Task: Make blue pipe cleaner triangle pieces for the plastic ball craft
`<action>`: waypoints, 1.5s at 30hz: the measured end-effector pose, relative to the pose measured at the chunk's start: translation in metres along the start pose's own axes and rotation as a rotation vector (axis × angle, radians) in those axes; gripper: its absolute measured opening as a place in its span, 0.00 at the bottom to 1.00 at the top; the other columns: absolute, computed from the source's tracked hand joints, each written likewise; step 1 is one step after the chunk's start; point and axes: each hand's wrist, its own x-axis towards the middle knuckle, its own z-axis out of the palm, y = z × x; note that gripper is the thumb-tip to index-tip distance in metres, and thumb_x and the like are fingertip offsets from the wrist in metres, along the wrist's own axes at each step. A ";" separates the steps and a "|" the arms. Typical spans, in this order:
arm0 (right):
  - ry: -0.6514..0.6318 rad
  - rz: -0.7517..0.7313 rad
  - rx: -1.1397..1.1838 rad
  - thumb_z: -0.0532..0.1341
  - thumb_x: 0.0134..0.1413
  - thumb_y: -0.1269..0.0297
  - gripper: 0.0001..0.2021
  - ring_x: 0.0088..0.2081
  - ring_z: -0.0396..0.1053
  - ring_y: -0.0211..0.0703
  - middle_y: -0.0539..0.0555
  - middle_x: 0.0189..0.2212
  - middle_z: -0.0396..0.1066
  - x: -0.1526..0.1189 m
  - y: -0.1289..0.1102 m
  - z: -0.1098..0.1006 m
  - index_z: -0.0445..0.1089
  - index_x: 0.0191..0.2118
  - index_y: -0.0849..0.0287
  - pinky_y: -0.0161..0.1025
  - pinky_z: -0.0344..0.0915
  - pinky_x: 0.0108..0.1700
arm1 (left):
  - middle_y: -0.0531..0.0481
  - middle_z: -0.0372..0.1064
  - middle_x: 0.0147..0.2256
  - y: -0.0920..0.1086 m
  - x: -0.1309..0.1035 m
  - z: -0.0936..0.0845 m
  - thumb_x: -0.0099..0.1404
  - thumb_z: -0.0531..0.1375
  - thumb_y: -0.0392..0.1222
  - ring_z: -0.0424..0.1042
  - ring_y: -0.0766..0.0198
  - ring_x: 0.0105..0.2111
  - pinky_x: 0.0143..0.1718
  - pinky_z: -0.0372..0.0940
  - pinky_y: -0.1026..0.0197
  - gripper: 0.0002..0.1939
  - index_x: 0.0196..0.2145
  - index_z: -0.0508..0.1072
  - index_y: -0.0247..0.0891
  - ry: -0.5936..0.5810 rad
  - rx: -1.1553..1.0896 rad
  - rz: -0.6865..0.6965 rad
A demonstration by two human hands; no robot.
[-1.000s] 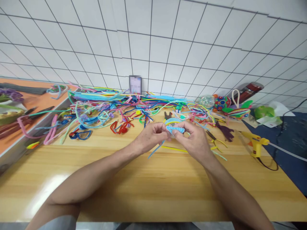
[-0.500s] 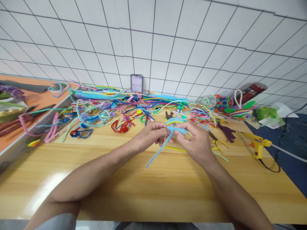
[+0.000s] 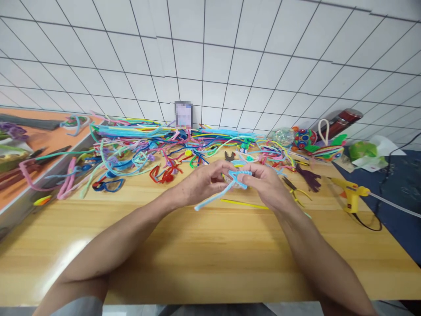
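A light blue pipe cleaner (image 3: 213, 199) is bent into a small flat loop above the table, its loose tail angled down to the left. My right hand (image 3: 266, 182) pinches the folded, twisted part between thumb and fingers. My left hand (image 3: 208, 182) is curled at the loop's left side, fingers closed on the pipe cleaner, with the tail passing by its thumb. Just behind both hands, partly hidden, lies a rounded thing with light blue and yellow strands. A yellow pipe cleaner (image 3: 241, 203) rests on the wood below them.
A heap of coloured pipe cleaners (image 3: 138, 131) runs along the wall, with a phone-like screen (image 3: 183, 115) upright behind it. To the right are yellow-handled pliers (image 3: 297, 193), a dark purple glove-like piece (image 3: 308, 177) and a yellow glue gun (image 3: 352, 195). An orange-bottomed tray (image 3: 69, 149) stands left.
The pipe cleaner has turned, so its loop now shows more openly and its tail sits higher and flatter. My left hand has shifted its fingers; the view has moved slightly right.
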 end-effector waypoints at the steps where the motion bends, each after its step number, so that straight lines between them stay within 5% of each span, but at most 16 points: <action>1: -0.004 -0.005 -0.001 0.70 0.45 0.56 0.10 0.28 0.63 0.38 0.49 0.25 0.73 0.000 -0.001 0.000 0.77 0.29 0.58 0.39 0.58 0.36 | 0.52 0.72 0.37 -0.001 0.000 -0.002 0.71 0.64 0.39 0.67 0.71 0.26 0.29 0.62 0.67 0.10 0.49 0.74 0.39 0.004 0.040 0.028; 8: -0.003 -0.051 -0.013 0.69 0.47 0.56 0.10 0.27 0.62 0.37 0.48 0.24 0.71 -0.002 -0.002 0.001 0.76 0.27 0.59 0.37 0.57 0.33 | 0.45 0.74 0.41 -0.004 0.003 -0.002 0.74 0.62 0.39 0.73 0.62 0.41 0.44 0.68 0.61 0.05 0.40 0.79 0.39 0.048 0.191 0.209; 16: 0.009 -0.077 -0.111 0.69 0.49 0.54 0.11 0.26 0.63 0.37 0.48 0.24 0.72 -0.004 -0.003 0.005 0.77 0.30 0.58 0.37 0.57 0.32 | 0.44 0.76 0.37 0.000 0.004 0.003 0.73 0.63 0.49 0.75 0.59 0.40 0.44 0.67 0.59 0.13 0.34 0.79 0.39 0.093 0.088 0.030; 23: -0.005 -0.096 -0.169 0.66 0.50 0.57 0.10 0.27 0.63 0.37 0.49 0.25 0.72 -0.005 -0.005 0.007 0.76 0.29 0.58 0.36 0.58 0.31 | 0.57 0.66 0.25 -0.003 0.004 0.005 0.65 0.69 0.50 0.62 0.71 0.23 0.26 0.60 0.66 0.14 0.34 0.73 0.37 0.085 -0.271 -0.242; 27: -0.022 -0.096 -0.190 0.65 0.50 0.57 0.10 0.26 0.62 0.37 0.48 0.23 0.70 -0.006 -0.004 0.008 0.74 0.28 0.58 0.36 0.57 0.30 | 0.59 0.65 0.23 -0.009 0.006 0.004 0.58 0.74 0.51 0.62 0.73 0.21 0.23 0.59 0.69 0.20 0.34 0.70 0.37 0.066 -0.437 -0.351; 33: -0.028 -0.107 -0.191 0.67 0.51 0.57 0.09 0.26 0.61 0.37 0.48 0.23 0.70 -0.007 -0.004 0.007 0.74 0.28 0.58 0.36 0.56 0.29 | 0.59 0.66 0.22 -0.012 0.006 0.003 0.52 0.78 0.49 0.64 0.73 0.21 0.24 0.62 0.69 0.23 0.31 0.70 0.36 0.065 -0.508 -0.382; 38: -0.029 -0.097 -0.010 0.70 0.50 0.57 0.10 0.28 0.65 0.38 0.49 0.26 0.73 -0.006 -0.002 0.005 0.75 0.29 0.58 0.37 0.61 0.33 | 0.56 0.72 0.25 -0.012 0.007 0.002 0.56 0.76 0.52 0.69 0.71 0.22 0.27 0.64 0.67 0.22 0.35 0.71 0.37 0.044 -0.605 -0.381; 45: 0.121 -0.127 0.164 0.72 0.50 0.55 0.10 0.30 0.67 0.39 0.48 0.28 0.73 -0.004 0.007 0.017 0.76 0.31 0.55 0.38 0.65 0.36 | 0.54 0.74 0.27 -0.013 0.007 0.026 0.55 0.76 0.55 0.70 0.70 0.26 0.29 0.64 0.66 0.22 0.37 0.77 0.36 0.248 -0.734 -0.364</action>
